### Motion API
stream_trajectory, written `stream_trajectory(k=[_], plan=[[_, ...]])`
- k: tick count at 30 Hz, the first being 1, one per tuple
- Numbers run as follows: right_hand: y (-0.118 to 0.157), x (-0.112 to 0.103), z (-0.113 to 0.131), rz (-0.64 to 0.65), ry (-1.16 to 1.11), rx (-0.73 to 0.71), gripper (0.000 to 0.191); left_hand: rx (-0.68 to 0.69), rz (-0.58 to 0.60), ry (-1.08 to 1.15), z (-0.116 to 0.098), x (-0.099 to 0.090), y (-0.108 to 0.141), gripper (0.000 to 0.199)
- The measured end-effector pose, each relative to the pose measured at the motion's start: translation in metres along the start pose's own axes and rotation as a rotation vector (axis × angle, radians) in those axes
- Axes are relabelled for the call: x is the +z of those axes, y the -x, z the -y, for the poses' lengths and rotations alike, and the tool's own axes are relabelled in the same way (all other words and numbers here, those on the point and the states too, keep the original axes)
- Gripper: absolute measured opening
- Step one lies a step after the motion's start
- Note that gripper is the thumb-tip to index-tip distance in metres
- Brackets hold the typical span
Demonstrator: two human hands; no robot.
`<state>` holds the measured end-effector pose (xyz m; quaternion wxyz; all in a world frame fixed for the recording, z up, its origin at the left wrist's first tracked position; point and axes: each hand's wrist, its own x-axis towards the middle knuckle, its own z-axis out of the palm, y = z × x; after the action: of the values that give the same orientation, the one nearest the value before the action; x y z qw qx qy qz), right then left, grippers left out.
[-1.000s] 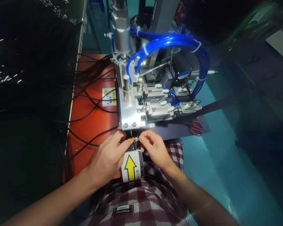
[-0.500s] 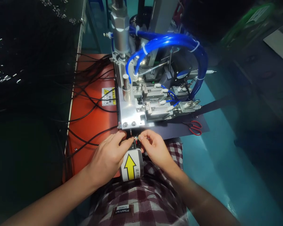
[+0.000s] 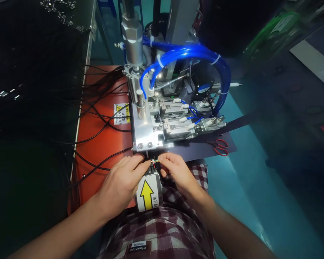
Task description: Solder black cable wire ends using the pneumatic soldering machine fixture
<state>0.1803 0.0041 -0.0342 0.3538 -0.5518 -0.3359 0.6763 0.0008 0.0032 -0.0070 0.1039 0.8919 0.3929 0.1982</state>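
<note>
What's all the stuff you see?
Machine: one, silver, middle
Tubes: several, blue, over machine
Panel: one, orange, left
Cables: many, black, over panel
Warning label: one, yellow and white, on panel
Thin wires: several, mixed colours, below machine
Arrow label: one, yellow on white, below wires
Scissors: one, red handles, right of centre
Floor: one, teal, right
Checked clothing: one, maroon and white, bottom
Left hand: one, bare, wires' left
Right hand: one, bare, wires' right
</note>
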Motion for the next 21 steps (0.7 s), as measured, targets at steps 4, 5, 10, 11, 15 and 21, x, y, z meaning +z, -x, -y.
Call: stream_trajectory(k=[4,5,10,11,15,21], plan=[[0.012,0.001,-0.007,-0.098,0.066,-0.09,0.023,-0.005,0.002,0.011,0.001,0.001,-0.001,0.028],[0.015,0.003,-0.007,-0.101,0.102,-0.1,0.022,-0.011,-0.001,0.017,0.001,0.001,-0.001,0.028],[0.023,0.017,-0.002,-0.144,0.259,-0.115,0.018,-0.034,-0.03,0.036,-0.002,0.0,-0.002,0.028],[0.024,0.018,0.001,-0.174,0.339,-0.146,0.016,-0.029,-0.035,0.031,-0.002,-0.001,-0.002,0.028],[0.026,0.016,0.011,-0.295,0.728,-0.395,0.014,-0.014,-0.034,0.011,-0.002,-0.001,-0.002,0.028],[0.009,0.0,0.003,-0.028,0.292,-0.179,0.015,-0.026,-0.022,0.03,-0.003,-0.001,-0.003,0.027]])
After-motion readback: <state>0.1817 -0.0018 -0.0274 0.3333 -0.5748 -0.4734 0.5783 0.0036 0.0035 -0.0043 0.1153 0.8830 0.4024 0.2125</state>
